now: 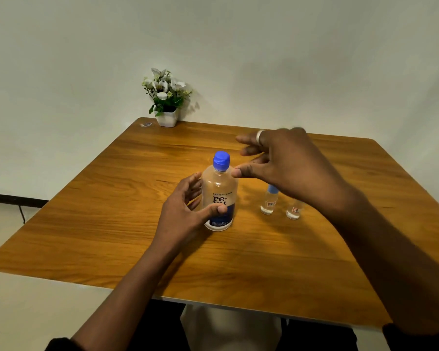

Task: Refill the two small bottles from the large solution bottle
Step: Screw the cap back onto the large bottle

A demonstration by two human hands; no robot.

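Observation:
The large solution bottle (219, 192) stands upright mid-table, clear with a blue cap and a blue-and-white label. My left hand (185, 211) wraps its lower body, thumb across the label. My right hand (279, 160) hovers above and right of the cap, fingers spread, holding nothing; a ring sits on one finger. Two small clear bottles stand to the right: the left small bottle (268, 201) shows a light blue cap partly under my right hand; the right small bottle (294, 212) has its top hidden behind my wrist.
The wooden table (112, 211) has rounded corners and meets a white wall. A white pot of artificial flowers (166, 97) stands at the far edge, with a small scrap (145, 124) beside it. My legs show below the near edge.

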